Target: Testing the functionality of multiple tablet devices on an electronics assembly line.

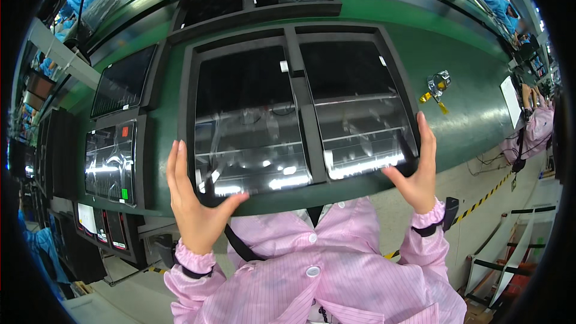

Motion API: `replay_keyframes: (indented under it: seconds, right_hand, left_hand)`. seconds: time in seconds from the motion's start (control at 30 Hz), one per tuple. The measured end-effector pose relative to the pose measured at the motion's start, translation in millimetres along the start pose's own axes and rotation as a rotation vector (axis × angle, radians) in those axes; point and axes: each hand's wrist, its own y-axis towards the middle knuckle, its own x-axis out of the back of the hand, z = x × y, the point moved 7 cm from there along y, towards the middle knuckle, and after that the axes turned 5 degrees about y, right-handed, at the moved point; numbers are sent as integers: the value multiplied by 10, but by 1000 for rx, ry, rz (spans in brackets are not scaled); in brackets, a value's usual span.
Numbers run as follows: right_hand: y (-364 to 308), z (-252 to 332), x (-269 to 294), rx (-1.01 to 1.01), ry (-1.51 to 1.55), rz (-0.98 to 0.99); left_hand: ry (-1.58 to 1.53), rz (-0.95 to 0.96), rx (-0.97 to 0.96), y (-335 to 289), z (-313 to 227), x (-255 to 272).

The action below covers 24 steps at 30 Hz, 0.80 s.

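A dark foam tray [306,121] lies on the green tabletop in front of me. It has two compartments side by side, with a glossy black screen panel in each: a left panel [243,90] and a right panel [345,75], both with a small white tab and bright reflections. My left hand [199,210] clasps the tray's near left corner, fingers straight along the side and thumb at the front edge. At the near right corner, my right hand [420,177] mirrors this, its thumb over the front rim. The fingers' undersides are hidden.
Behind the tray stands another foam tray [288,11] with dark panels. More panels [125,81] in foam lie at the left, one with red and green stickers [125,132]. A silvery item with yellow tape [440,84] is on the green tabletop [468,120]. A person in pink [534,126] is far right.
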Motion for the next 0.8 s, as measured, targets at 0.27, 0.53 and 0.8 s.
replay_keyframes:
  seconds: [0.27,0.53,0.8]
  right_hand:
    - [225,-588,108,-432,244,-154]
    - [205,-563,281,-667,1085,12]
    - [283,-75,697,-514,1049,48]
  left_hand:
    - [-168,-35,551,213,620,93]
    - [-1241,48,828,-144,761,83]
    - [-1205,81,672,102,218,1018]
